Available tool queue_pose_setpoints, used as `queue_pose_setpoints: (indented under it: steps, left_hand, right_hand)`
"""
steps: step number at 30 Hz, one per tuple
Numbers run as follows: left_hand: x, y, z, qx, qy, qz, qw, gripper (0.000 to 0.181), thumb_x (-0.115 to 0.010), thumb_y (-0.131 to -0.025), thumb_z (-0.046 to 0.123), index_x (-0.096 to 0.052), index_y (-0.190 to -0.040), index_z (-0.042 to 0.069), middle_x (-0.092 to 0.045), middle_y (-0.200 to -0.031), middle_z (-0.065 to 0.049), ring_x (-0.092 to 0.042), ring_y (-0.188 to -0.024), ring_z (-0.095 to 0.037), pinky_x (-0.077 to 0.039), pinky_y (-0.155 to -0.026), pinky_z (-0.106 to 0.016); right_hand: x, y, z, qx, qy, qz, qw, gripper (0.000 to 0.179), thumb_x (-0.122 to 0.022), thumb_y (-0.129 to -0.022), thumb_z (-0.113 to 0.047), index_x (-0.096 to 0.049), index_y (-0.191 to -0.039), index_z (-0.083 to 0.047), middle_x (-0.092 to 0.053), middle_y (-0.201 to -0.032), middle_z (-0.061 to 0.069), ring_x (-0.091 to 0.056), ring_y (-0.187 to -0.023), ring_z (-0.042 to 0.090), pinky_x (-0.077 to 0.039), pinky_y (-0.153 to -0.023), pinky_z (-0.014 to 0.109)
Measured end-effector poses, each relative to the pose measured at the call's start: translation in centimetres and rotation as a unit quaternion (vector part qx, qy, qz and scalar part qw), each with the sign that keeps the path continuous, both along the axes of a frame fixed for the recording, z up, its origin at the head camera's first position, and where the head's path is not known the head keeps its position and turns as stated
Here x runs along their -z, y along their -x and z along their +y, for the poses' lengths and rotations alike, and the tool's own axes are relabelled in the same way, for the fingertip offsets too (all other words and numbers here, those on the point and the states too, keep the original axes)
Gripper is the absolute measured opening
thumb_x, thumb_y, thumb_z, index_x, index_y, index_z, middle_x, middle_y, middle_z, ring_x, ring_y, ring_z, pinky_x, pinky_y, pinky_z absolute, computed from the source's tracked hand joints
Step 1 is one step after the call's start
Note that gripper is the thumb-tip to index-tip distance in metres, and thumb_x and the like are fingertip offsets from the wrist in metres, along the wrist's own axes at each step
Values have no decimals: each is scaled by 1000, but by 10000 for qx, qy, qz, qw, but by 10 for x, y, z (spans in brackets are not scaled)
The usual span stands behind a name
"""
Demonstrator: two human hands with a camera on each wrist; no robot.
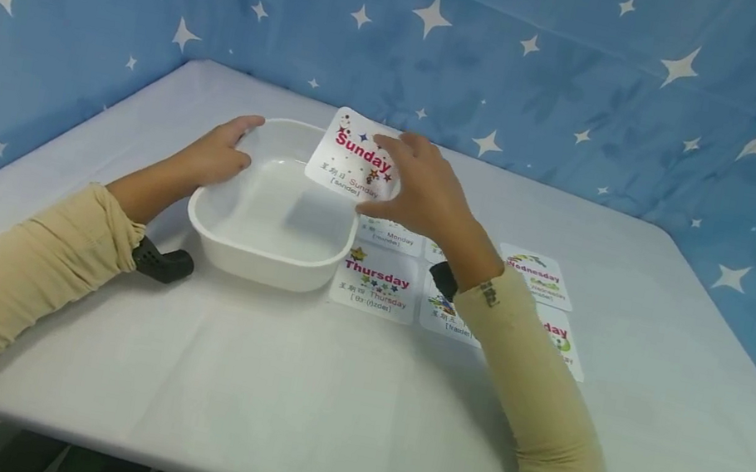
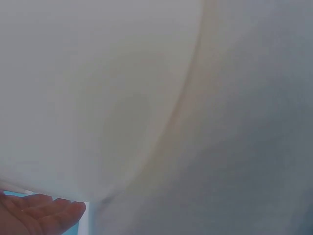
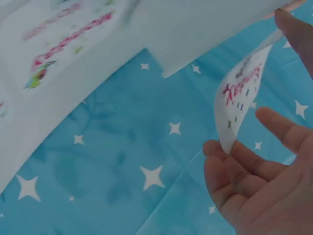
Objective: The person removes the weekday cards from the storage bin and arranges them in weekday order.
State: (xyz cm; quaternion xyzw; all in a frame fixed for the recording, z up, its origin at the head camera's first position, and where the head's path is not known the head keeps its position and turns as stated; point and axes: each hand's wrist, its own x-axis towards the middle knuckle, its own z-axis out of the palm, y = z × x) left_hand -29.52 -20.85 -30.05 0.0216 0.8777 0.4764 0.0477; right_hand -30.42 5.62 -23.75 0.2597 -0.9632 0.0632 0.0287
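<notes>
My left hand (image 1: 214, 148) grips the left rim of a white plastic basin (image 1: 262, 266), thumb toward the inside. Over the basin's right edge, tilted, is a white "Sunday" flashcard (image 1: 346, 159). It is held by its edges between thumb and fingers of my right hand (image 1: 424, 189). In the right wrist view the card (image 3: 238, 93) bows slightly between the thumb and the lower fingers. The left wrist view is mostly filled by the pale basin wall (image 2: 98, 98), with fingers (image 2: 54, 213) at the lower left.
Right of the basin, flashcards lie in rows: Monday (image 1: 389, 235), Thursday (image 1: 376, 278), Wednesday (image 1: 538, 274) and several others, partly hidden under my right arm. The white-covered table (image 1: 289, 397) backs onto a blue star-patterned curtain (image 1: 526, 85). Black wrist devices (image 1: 162, 263) hang below my wrists.
</notes>
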Motion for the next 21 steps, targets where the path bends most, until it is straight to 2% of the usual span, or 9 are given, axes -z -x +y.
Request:
queue_pose_setpoints:
  steps: [2,6,9,11,14,17,19,21]
  left_hand:
    - [0,0,1,-1,42,-6,10000,69,-31,-87,-3,-2,-148,10,-4,-153,-18,-12,-139,-37,-19,-110,-52]
    - [-1,0,1,-18,65,-52,10000,68,-30,-87,-3,-3,-148,11,-2,-153,-16,-10,-140,-36,-18,-110,-53]
    - [-2,0,0,-16,53,-71,10000,67,-30,-88,-2,-3,-148,12,-2,-154,-16,-10,-139,-36,-19,-110,-53]
    - [-3,0,0,-9,62,-74,10000,67,-30,-88,-2,-3,-148,11,-2,-153,-16,-11,-139,-37,-19,-110,-53]
    - [-3,1,0,-20,34,-80,10000,68,-30,-88,-3,-2,-148,11,-4,-153,-17,-13,-139,-37,-20,-110,-53]
    - [-1,1,1,-48,-9,-117,9999,68,-29,-87,-3,-2,-148,12,-5,-153,-18,-15,-138,-38,-21,-109,-53]
    - [-1,1,1,-65,-7,-137,9999,68,-29,-87,-3,-3,-148,12,-5,-153,-17,-14,-138,-37,-21,-109,-53]
    - [-1,1,2,-78,3,-136,9999,68,-29,-87,-3,-3,-148,12,-4,-153,-17,-13,-139,-37,-19,-110,-53]
  right_hand:
    - [2,-2,16,32,172,-210,9996,94,-78,-65,-45,-29,-143,-25,-29,-146,9,-34,-130,28,-37,-102,48]
    - [5,-13,47,38,106,-592,9982,97,-79,-64,-43,-27,-144,-24,-29,-146,9,-36,-129,28,-38,-101,49]
    - [3,-27,66,54,-131,-818,9966,97,-79,-64,-43,-27,-144,-25,-29,-145,9,-37,-127,29,-40,-98,51]
    - [0,-38,77,21,-478,-968,9942,98,-79,-63,-45,-27,-144,-24,-31,-144,9,-38,-125,29,-41,-96,51]
    - [-5,-57,88,-105,-1312,-1322,9824,98,-77,-64,-47,-26,-144,-22,-36,-142,8,-42,-121,26,-43,-93,48]
    - [-7,-77,92,-313,-2138,-1748,9606,97,-75,-63,-51,-29,-143,-23,-44,-134,4,-47,-108,20,-44,-85,39]
    - [-8,-90,91,-432,-2414,-1883,9510,95,-75,-62,-53,-33,-142,-24,-49,-127,1,-49,-100,17,-44,-79,34]
    - [-8,-101,90,-506,-2559,-1893,9466,93,-76,-61,-54,-36,-140,-25,-52,-120,0,-48,-90,15,-42,-72,30]
